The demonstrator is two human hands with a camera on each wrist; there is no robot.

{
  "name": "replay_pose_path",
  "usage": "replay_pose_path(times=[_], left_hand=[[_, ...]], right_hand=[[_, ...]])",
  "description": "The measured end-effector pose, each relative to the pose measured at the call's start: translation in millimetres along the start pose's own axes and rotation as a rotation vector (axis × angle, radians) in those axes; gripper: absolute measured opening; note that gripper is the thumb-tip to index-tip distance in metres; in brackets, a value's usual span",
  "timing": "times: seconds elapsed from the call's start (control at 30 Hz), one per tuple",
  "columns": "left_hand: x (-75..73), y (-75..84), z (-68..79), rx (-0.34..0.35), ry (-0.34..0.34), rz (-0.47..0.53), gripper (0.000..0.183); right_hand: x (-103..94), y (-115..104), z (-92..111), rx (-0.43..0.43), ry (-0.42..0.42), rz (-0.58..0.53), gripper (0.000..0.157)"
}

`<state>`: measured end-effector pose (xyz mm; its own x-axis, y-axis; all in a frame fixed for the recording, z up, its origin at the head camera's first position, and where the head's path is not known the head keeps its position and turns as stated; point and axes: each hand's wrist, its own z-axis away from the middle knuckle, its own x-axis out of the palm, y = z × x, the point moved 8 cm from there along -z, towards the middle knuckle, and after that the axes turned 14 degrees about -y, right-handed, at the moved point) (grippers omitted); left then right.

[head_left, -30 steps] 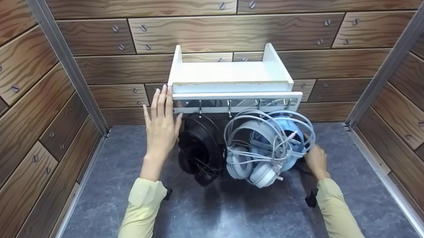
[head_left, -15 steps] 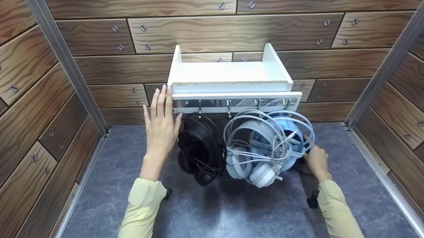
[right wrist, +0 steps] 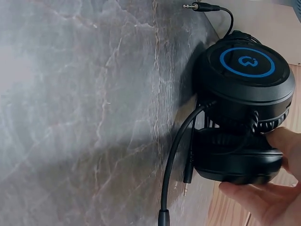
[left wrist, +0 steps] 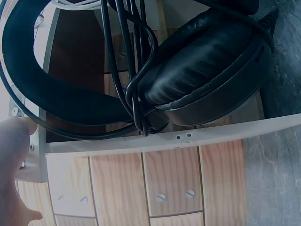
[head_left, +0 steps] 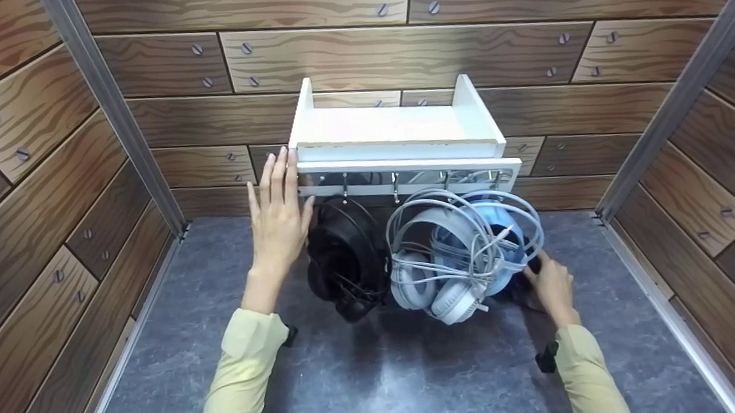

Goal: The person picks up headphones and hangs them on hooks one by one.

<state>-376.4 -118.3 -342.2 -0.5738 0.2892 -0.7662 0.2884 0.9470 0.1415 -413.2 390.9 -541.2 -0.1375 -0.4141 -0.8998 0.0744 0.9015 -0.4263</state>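
Note:
A white shelf rack (head_left: pixel 382 126) with several metal hooks along its front rail stands at the back wall. My left hand (head_left: pixel 276 228) rests with straight fingers against the rack's left end, beside black headphones (head_left: pixel 345 259) hanging there. To their right hang white headphones (head_left: pixel 414 283) and blue headphones (head_left: pixel 502 217), both wrapped in looped cables. Behind and below the blue pair, my right hand (head_left: pixel 552 284) holds a black headset (right wrist: pixel 244 101) with a blue ring on its ear cup. In the right wrist view, thumb and fingers grip the lower ear cup; its headband is hidden.
Wood-patterned walls (head_left: pixel 409 54) with metal corner rails (head_left: pixel 673 92) enclose the space on three sides. A grey marbled floor (head_left: pixel 378 384) lies below. The headset's microphone boom (right wrist: pixel 176 146) and an audio plug (right wrist: pixel 202 6) stick out over the floor.
My right hand has shifted slightly right and toward me, showing more of the black headset beneath the blue headphones. The left hand stays against the rack.

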Motion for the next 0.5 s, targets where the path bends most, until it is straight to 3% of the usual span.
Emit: replay_pose_path(times=[0.5], left_hand=[[-1.0,1.1,1.0,0.005,-0.010,0.011,0.082]], right_hand=[[-6.2,3.5,26.4,-0.032,0.032,-0.026,0.052]])
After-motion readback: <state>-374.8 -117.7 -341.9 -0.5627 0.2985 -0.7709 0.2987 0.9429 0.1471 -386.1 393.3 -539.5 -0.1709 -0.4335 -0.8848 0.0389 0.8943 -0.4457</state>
